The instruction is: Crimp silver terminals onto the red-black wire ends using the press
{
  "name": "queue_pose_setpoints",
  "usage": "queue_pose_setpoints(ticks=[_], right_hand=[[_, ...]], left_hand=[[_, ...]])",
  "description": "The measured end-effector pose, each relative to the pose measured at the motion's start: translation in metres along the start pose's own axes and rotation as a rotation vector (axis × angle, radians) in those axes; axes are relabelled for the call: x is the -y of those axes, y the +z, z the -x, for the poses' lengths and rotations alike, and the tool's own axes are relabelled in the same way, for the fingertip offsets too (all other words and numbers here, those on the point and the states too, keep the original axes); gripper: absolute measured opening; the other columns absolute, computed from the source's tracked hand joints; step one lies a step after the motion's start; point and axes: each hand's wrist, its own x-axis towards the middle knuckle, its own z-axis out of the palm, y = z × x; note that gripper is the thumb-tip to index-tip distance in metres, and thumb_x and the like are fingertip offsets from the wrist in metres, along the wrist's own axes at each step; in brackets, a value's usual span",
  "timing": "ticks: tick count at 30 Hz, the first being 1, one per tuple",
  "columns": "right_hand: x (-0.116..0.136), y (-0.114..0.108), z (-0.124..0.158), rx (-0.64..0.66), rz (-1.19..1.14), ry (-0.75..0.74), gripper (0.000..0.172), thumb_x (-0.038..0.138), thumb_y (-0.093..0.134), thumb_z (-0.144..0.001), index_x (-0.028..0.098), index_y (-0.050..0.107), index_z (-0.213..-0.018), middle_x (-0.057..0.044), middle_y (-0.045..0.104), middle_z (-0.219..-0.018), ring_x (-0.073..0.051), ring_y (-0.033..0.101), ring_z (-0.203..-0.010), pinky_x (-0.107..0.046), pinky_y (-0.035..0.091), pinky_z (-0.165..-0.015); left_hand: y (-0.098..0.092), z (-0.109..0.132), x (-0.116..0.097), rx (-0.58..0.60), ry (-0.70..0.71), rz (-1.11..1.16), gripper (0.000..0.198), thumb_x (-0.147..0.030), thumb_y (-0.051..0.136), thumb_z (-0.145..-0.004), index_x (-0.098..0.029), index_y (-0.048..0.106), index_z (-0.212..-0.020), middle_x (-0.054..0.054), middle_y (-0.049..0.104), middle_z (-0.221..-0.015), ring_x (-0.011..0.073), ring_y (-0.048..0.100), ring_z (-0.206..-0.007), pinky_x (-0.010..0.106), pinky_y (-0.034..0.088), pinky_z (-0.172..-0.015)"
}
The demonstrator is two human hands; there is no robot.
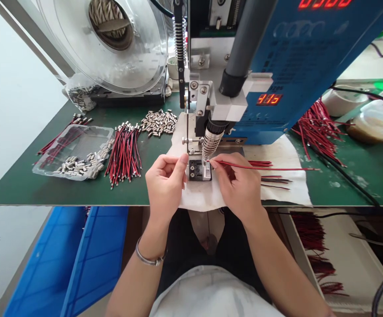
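Observation:
My right hand point(240, 182) pinches a thin red-and-black wire point(287, 168), which trails to the right past the knuckles. The wire's near end is at the small black-and-silver fixture point(196, 171) under the soldering machine's spring-wrapped tip point(212, 140). On the fixture's left side, my left hand point(165, 180) has thumb and forefinger pressed together. Whatever it may hold is hidden by the fingers. More red-and-black wires point(275, 179) lie on the white cloth point(297, 189) behind and beside my right hand.
The blue soldering machine point(264, 123) rises in front. To the left are a pile of metal connectors point(160, 122), a bundle of wires with connectors point(125, 152), a clear plastic tray point(41, 169) and a large reel point(145, 48). Loose wires point(320, 127) lie right; blue bins point(95, 246) stand below.

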Motion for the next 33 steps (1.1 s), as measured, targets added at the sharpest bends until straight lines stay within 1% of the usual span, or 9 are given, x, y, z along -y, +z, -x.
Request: queue_pose_setpoints(ticks=[11, 16, 19, 21, 28, 33], right_hand=[[-0.0014, 0.0010, -0.0020, 0.014, -0.042, 0.015, 0.009, 0.012, 0.065, -0.098, 0.020, 0.069, -0.097, -0.001, 0.072, -0.083, -0.015, 0.068, -0.074, -0.027, 0.054, -0.066], [0.0003, -0.0005, -0.0016, 0.040, -0.109, 0.102, 0.007, 0.017, 0.065, -0.099, 0.020, 0.071, -0.096, -0.001, 0.073, -0.084, -0.015, 0.068, -0.072, -0.027, 0.053, -0.064], [0.0001, -0.0016, -0.0011, 0.035, -0.159, 0.177, 0.008, 0.021, 0.064, -0.100, 0.021, 0.071, -0.097, -0.001, 0.073, -0.087, -0.014, 0.067, -0.072, -0.026, 0.051, -0.062], [-0.0003, -0.0019, -0.0015, 0.047, -0.176, 0.203, 0.009, 0.022, 0.062, -0.101, 0.021, 0.070, -0.097, -0.001, 0.074, -0.089, -0.014, 0.068, -0.073, -0.026, 0.052, -0.063], [-0.0005, -0.0022, -0.0029, 0.091, -0.152, 0.209, 0.011, 0.024, 0.060, -0.102, 0.022, 0.069, -0.096, -0.002, 0.075, -0.091, -0.017, 0.068, -0.076, -0.029, 0.054, -0.068], [-0.0007, -0.0023, -0.0023, 0.095, -0.132, 0.187, 0.011, 0.023, 0.059, -0.103, 0.022, 0.068, -0.097, -0.002, 0.074, -0.091, -0.017, 0.069, -0.079, -0.029, 0.054, -0.072]], left_hand=[[-0.0007, -0.0004, -0.0017, -0.002, -0.008, -0.005, 0.030, -0.033, 0.080, -0.088, -0.018, 0.059, -0.072, -0.006, 0.058, -0.048, 0.0047, 0.048, -0.039, 0.015, 0.037, -0.040], [0.0013, 0.0007, -0.0005, -0.006, -0.004, 0.001, 0.030, -0.032, 0.080, -0.088, -0.018, 0.059, -0.072, -0.005, 0.058, -0.048, 0.0048, 0.048, -0.039, 0.015, 0.037, -0.040], [0.0017, 0.0011, -0.0004, -0.005, -0.003, 0.004, 0.030, -0.032, 0.080, -0.088, -0.018, 0.059, -0.072, -0.006, 0.058, -0.047, 0.0049, 0.049, -0.039, 0.015, 0.037, -0.040], [0.0016, 0.0007, -0.0007, -0.007, -0.001, 0.005, 0.029, -0.031, 0.080, -0.088, -0.018, 0.059, -0.072, -0.006, 0.058, -0.047, 0.0049, 0.049, -0.039, 0.015, 0.037, -0.040], [0.0005, 0.0002, -0.0012, -0.007, -0.003, 0.008, 0.030, -0.031, 0.080, -0.088, -0.018, 0.059, -0.071, -0.006, 0.058, -0.047, 0.0047, 0.049, -0.039, 0.014, 0.037, -0.040], [0.0013, 0.0012, -0.0013, -0.010, -0.003, 0.013, 0.030, -0.032, 0.081, -0.087, -0.018, 0.059, -0.071, -0.005, 0.058, -0.048, 0.0048, 0.049, -0.039, 0.014, 0.037, -0.040]])
